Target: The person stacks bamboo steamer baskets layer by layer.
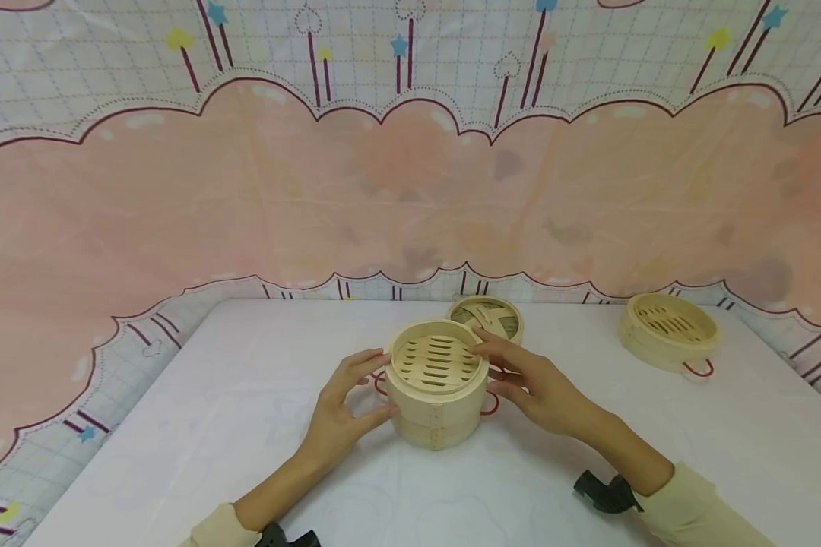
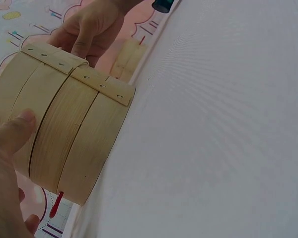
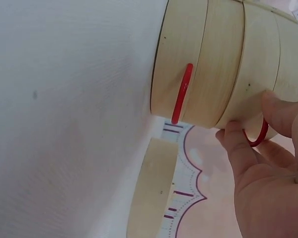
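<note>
Head view: hands (image 1: 345,414) (both) on steamer stack (image 1: 436,384)

A white cloth-covered bench (image 1: 246,425) carries three things of pale bamboo. At its centre stand two round slatted steamer baskets stacked one on the other (image 1: 436,387), with red wire loop handles; just behind them, at about 1 o'clock, a round woven bamboo lid (image 1: 487,317) lies flat. Well apart at 2 o'clock, near the far right corner, sits a single shallow bamboo steamer basket (image 1: 669,331) with a red loop.

Head cam overhead; wrist cams close, side-on.
</note>
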`<move>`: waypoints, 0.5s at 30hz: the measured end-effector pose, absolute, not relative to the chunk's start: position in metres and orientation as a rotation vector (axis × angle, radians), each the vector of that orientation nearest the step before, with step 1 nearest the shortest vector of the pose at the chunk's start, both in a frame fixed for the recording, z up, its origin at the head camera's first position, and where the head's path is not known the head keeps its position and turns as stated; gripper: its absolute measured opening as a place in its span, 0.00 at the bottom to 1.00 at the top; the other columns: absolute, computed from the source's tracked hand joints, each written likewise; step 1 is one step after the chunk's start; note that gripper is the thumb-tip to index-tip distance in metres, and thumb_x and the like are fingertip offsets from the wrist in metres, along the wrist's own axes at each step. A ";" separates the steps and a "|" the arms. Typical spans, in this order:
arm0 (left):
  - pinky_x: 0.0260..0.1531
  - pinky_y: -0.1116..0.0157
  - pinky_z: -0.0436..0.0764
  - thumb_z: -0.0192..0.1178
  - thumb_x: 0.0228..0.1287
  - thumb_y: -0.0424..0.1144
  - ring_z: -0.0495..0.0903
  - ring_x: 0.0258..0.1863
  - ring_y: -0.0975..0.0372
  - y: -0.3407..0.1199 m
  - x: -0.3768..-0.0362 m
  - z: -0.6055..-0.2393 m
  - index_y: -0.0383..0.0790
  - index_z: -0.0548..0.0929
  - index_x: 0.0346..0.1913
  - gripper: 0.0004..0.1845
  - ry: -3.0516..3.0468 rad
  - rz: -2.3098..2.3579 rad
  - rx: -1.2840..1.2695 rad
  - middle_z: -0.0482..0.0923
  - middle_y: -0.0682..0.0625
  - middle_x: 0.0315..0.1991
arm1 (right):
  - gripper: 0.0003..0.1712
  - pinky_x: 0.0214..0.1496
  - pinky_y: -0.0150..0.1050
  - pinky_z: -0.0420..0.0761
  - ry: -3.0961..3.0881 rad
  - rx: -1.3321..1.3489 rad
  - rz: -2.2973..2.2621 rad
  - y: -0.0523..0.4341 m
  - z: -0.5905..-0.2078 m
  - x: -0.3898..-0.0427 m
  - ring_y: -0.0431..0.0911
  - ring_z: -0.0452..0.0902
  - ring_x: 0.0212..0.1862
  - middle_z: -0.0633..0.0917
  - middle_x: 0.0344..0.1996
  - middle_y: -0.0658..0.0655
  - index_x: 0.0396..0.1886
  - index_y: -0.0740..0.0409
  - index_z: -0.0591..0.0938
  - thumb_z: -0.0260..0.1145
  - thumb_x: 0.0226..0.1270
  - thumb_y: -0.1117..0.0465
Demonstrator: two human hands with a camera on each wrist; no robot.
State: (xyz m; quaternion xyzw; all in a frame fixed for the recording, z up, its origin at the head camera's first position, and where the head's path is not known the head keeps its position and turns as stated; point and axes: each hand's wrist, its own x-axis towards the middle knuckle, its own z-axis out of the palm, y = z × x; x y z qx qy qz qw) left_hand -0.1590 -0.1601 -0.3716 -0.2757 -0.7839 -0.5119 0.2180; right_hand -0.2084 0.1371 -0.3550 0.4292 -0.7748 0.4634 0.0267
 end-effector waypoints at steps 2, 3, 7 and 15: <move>0.48 0.51 0.72 0.74 0.43 0.24 0.70 0.59 0.58 -0.160 -0.159 -0.371 0.32 0.75 0.58 0.34 -2.158 -1.410 -0.776 0.70 0.36 0.59 | 0.28 0.59 0.40 0.71 -2.398 1.319 1.422 0.137 -0.355 -0.209 0.51 0.63 0.68 0.58 0.73 0.56 0.62 0.60 0.71 0.61 0.63 0.77; 0.47 0.52 0.72 0.74 0.43 0.24 0.70 0.59 0.57 -0.160 -0.159 -0.370 0.32 0.76 0.58 0.34 -2.151 -1.407 -0.782 0.70 0.36 0.59 | 0.28 0.59 0.41 0.71 -2.397 1.320 1.417 0.137 -0.355 -0.209 0.51 0.63 0.67 0.58 0.73 0.57 0.62 0.60 0.71 0.61 0.63 0.77; 0.46 0.53 0.72 0.73 0.42 0.23 0.71 0.58 0.56 -0.161 -0.161 -0.369 0.33 0.76 0.58 0.34 -2.135 -1.397 -0.793 0.71 0.36 0.58 | 0.28 0.59 0.41 0.71 -2.393 1.308 1.430 0.137 -0.355 -0.210 0.51 0.64 0.67 0.58 0.72 0.61 0.61 0.59 0.72 0.61 0.62 0.77; 0.47 0.53 0.72 0.74 0.43 0.24 0.71 0.57 0.54 -0.164 -0.165 -0.370 0.31 0.76 0.58 0.34 -2.156 -1.415 -0.782 0.70 0.35 0.59 | 0.27 0.59 0.39 0.72 -2.402 1.280 1.467 0.136 -0.356 -0.211 0.50 0.65 0.67 0.58 0.72 0.61 0.60 0.57 0.72 0.61 0.63 0.77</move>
